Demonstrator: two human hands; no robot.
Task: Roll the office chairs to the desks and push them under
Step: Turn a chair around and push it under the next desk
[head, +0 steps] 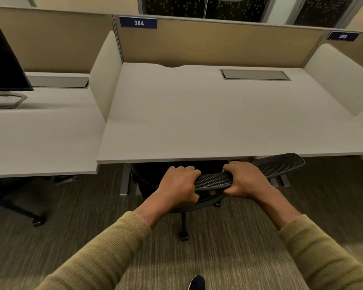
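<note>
Your left hand (179,184) and right hand (244,178) both squeeze the black mesh chair back (214,180), tucked under the white bench (208,122) on striped carpet (228,248)

A dark monitor (3,61) stands at nine o'clock on its grey stand (5,100). A blue plate reading 384 (138,22) hangs at eleven o'clock on the tan partition (218,42). Striped carpet (228,237) fills six o'clock.
</note>
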